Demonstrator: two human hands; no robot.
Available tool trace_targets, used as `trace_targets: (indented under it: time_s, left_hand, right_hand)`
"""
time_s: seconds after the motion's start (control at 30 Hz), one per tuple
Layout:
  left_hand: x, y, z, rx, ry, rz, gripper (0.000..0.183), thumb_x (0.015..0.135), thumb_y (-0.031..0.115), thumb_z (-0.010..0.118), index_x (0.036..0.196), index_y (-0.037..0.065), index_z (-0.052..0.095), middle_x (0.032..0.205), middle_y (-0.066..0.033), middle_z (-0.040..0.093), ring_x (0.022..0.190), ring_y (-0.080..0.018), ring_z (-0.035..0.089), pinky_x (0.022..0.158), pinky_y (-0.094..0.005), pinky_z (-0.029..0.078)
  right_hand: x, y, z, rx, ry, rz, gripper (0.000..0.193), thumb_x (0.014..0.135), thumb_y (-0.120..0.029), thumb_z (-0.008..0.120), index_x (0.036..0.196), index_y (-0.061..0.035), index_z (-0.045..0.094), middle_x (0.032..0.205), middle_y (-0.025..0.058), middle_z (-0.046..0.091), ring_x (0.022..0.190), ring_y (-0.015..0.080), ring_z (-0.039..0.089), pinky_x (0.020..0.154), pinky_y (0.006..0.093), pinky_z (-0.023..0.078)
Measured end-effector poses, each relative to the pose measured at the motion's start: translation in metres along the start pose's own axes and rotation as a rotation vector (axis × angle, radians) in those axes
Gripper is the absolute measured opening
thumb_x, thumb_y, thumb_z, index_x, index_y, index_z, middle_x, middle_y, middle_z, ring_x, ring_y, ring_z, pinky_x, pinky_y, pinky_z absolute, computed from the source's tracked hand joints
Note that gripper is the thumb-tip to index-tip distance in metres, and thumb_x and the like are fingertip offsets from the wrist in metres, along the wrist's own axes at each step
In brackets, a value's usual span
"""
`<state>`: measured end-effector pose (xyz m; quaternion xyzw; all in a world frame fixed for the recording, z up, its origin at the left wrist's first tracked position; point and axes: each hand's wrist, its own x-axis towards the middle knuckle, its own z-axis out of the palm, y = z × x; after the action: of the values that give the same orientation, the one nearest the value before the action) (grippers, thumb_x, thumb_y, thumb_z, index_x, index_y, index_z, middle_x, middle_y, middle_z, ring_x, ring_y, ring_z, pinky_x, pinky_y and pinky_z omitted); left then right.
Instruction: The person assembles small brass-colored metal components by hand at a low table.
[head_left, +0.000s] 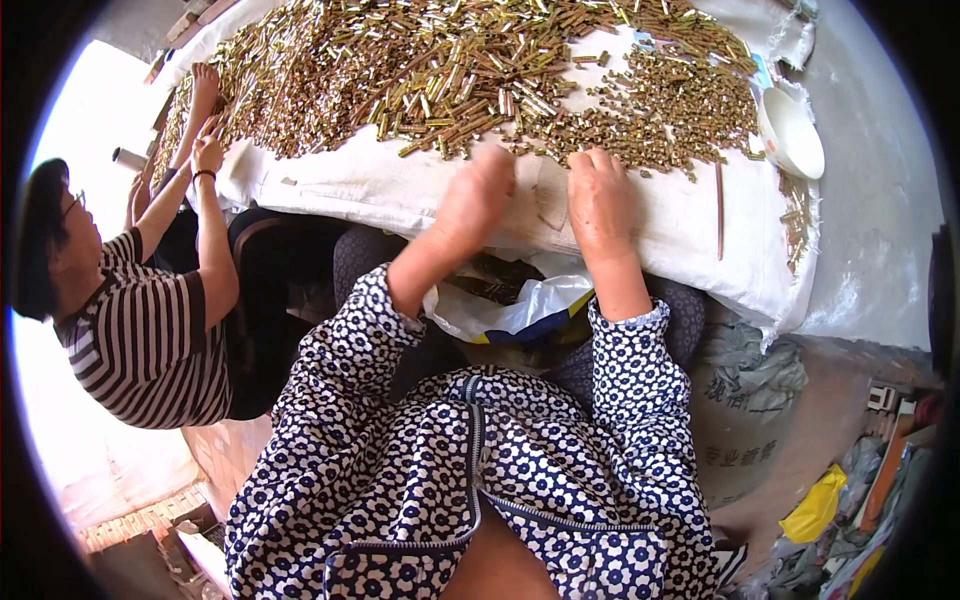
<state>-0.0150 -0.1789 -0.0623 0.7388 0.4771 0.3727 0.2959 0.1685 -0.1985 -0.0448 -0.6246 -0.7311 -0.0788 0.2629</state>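
Observation:
A wide heap of small shiny gold-brown pieces (440, 70), some short and stubby, others long and narrow, lies over a white cloth (390, 185). I cannot make out exactly what they are. My left hand (478, 198) is raised over the cloth's near part, closed and blurred by motion. My right hand (603, 205) rests at the heap's near edge, its fingers curled together. Whatever either hand holds is hidden. Below the cloth's edge, between my knees, hangs an open plastic bag (520, 305) with dark contents.
A white bowl (793, 133) tilts at the cloth's right edge, near a thin brown stick (719, 210). At left, a person in a striped shirt (150, 330) reaches to the heap. Bags and a yellow wrapper (814, 505) lie at lower right.

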Motion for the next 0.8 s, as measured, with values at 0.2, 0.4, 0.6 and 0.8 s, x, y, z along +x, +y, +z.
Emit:
trace_targets:
  time_s: [0.2, 0.4, 0.6, 0.8]
  left_hand:
    - [0.051, -0.023, -0.035, 0.312, 0.182, 0.167, 0.007, 0.086, 0.006, 0.05, 0.091, 0.003, 0.054, 0.085, -0.0173, 0.059, 0.075, -0.0359, 0.06, 0.064, -0.0448, 0.048]
    - [0.074, -0.026, -0.034, 0.735, -0.018, 0.141, 0.003, 0.081, 0.007, 0.053, 0.081, 0.004, 0.053, 0.09, -0.0155, 0.056, 0.079, -0.0367, 0.06, 0.068, -0.0453, 0.048]
    - [0.046, -0.014, -0.034, 0.316, -0.04, 0.24, 0.018, 0.081, 0.009, 0.06, 0.099, 0.004, 0.059, 0.088, -0.0138, 0.06, 0.075, -0.0294, 0.061, 0.067, -0.0399, 0.049]
    - [0.006, 0.009, -0.035, -0.264, -0.18, -0.234, 0.007, 0.086, 0.006, 0.062, 0.09, 0.001, 0.06, 0.068, -0.0006, 0.057, 0.06, -0.006, 0.053, 0.054, -0.0215, 0.042]
  right_hand:
    - [0.003, 0.007, -0.001, -0.017, -0.006, -0.02, 0.004, 0.082, -0.009, 0.058, 0.085, -0.0085, 0.058, 0.085, 0.0074, 0.059, 0.082, 0.0259, 0.058, 0.069, 0.0376, 0.049]
    - [0.002, 0.005, 0.002, 0.078, 0.045, -0.009, 0.007, 0.078, -0.006, 0.063, 0.084, -0.0059, 0.059, 0.085, 0.0076, 0.059, 0.08, 0.0258, 0.059, 0.067, 0.0362, 0.051]
    - [-0.003, 0.001, 0.005, 0.54, 0.131, 0.074, 0.013, 0.075, 0.005, 0.065, 0.083, -0.0036, 0.06, 0.088, 0.0049, 0.059, 0.075, 0.017, 0.062, 0.064, 0.0271, 0.052]
    - [-0.013, -0.007, 0.016, 0.883, 0.027, 0.156, 0.01, 0.079, 0.007, 0.064, 0.083, -0.0021, 0.061, 0.083, -0.0019, 0.059, 0.069, 0.0041, 0.055, 0.061, 0.0184, 0.047]
